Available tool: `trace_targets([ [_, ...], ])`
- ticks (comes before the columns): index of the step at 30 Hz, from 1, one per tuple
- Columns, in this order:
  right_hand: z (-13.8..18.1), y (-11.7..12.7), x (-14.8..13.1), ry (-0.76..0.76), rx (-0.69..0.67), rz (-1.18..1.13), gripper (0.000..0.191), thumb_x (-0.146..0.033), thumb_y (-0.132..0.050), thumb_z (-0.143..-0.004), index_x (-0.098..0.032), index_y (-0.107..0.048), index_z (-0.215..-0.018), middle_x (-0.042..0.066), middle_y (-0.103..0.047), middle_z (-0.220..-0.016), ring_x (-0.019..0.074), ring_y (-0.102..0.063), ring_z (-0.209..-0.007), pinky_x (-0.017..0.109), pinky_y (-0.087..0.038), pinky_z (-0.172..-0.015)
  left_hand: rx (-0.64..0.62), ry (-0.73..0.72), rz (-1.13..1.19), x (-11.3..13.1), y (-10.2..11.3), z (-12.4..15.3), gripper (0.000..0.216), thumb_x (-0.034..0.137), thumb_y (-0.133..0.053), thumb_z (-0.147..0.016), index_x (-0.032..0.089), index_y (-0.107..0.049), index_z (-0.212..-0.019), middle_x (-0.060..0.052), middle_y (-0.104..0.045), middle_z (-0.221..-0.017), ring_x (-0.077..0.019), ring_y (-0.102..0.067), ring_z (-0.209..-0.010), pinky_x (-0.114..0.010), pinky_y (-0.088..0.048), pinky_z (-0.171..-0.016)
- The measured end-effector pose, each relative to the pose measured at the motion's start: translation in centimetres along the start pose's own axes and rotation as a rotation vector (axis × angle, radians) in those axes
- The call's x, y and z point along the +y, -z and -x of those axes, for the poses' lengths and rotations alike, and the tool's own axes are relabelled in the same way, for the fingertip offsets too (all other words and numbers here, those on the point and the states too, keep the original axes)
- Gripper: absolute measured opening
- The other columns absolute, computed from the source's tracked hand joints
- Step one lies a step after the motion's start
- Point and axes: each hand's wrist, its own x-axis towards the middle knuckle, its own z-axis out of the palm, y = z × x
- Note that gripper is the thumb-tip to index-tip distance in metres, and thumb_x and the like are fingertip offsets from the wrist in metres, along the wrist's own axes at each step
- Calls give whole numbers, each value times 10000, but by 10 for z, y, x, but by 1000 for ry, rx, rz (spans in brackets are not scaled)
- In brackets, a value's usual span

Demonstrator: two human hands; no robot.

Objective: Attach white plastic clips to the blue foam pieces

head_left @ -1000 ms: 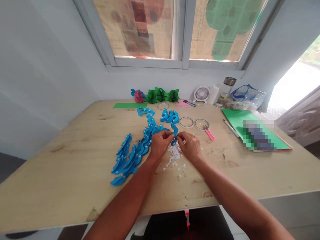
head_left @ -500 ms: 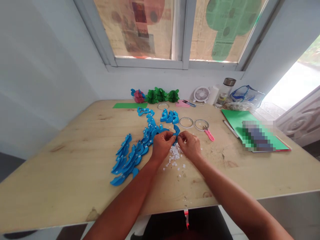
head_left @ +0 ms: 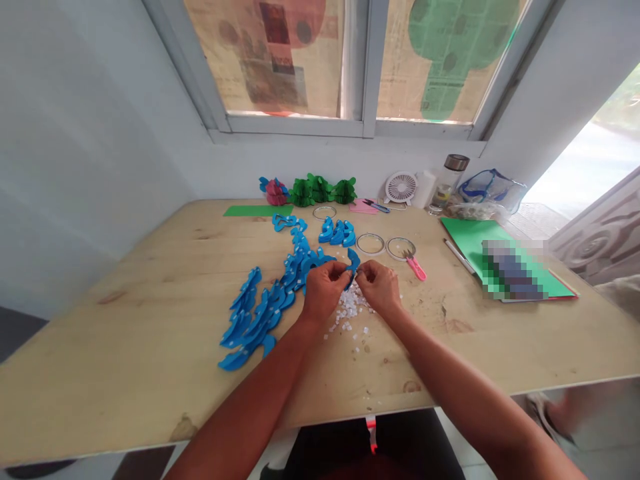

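Observation:
My left hand (head_left: pixel 324 291) and my right hand (head_left: pixel 380 288) meet over the middle of the wooden table (head_left: pixel 150 320), fingers pinched together on one curved blue paper piece (head_left: pixel 353 260) that sticks up between them. Under the hands lies a small heap of white paper scraps (head_left: pixel 350 310). To the left, a long row of blue curved paper pieces (head_left: pixel 260 313) is spread across the table. A smaller cluster of blue pieces (head_left: pixel 339 233) lies further back.
Tape rings (head_left: pixel 371 243) and pink-handled scissors (head_left: pixel 415 265) lie behind the hands. Green paper with a blurred object (head_left: pixel 510 270) sits at right. Green paper decorations (head_left: pixel 323 190), a small fan (head_left: pixel 401 188), a jar (head_left: pixel 449 175) and a clear bag (head_left: pixel 493 193) line the wall.
Both hands have stayed pinched on the blue piece, working at it in place; the piece has tilted slightly. A person's foot has appeared at the lower right beyond the table.

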Motion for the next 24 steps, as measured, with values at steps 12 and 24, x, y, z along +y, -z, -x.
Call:
trace_targets([
  [12, 1, 0, 0, -16, -65, -274, 178, -328, -536, -728, -164, -592, -688, -27, -535, -523, 100, -463, -473, 205, -339, -457, 7, 81, 153, -6, 2, -4, 125, 268, -639, -605, 150, -669, -632, -20, -668, -620, -130, -579, -577, -229, -458, -555],
  [24, -1, -9, 10, -63, -53, -365, 181, -336, -538, -720, -165, -596, -717, -16, -573, -587, 110, -483, -508, 218, -388, -492, 40, 88, 153, -1, 1, -1, 112, 265, -641, -611, 158, -665, -629, -10, -656, -614, -130, -573, -583, -231, -450, -557],
])
